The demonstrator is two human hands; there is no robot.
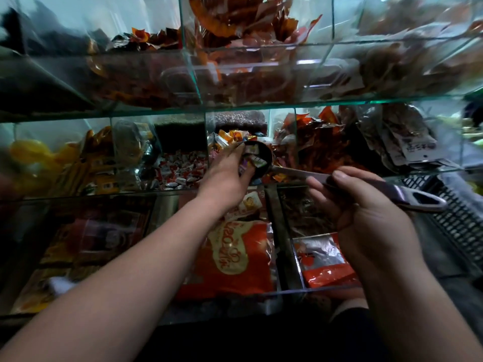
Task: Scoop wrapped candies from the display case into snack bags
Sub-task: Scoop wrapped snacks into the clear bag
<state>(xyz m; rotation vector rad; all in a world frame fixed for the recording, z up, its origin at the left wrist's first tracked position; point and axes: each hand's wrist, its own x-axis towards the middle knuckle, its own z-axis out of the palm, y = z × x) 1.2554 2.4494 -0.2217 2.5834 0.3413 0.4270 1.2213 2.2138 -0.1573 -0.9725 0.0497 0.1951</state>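
Glass walls split the display case [156, 112] into tiered compartments, each heaped with packets, though much of the upper shelf is blurred.

In the head view, the middle shelf holds a compartment of mixed wrapped candies [253, 159], and some of them lie in the dark bowl of a metal scoop [292, 172] held just above that heap. The left hand [224, 178] reaches in from below. Its forefinger runs over the top of the bowl and its thumb curls in underneath, the two closed on the candies in the bowl. The right hand [371, 218] holds the scoop's long handle: the thumb lies on top and the fingers are curled beneath, clamped round it, with the slotted handle end sticking out past the palm to the right.

In the compartment just left of the scoop lie red-and-white candies [180, 171]. In the one to the right are orange-red packets [321, 145].

On the lower shelf, under the left wrist, lies a red snack bag [235, 259] with pale lettering. A black plastic crate [460, 220] stands at the far right, beside the case.
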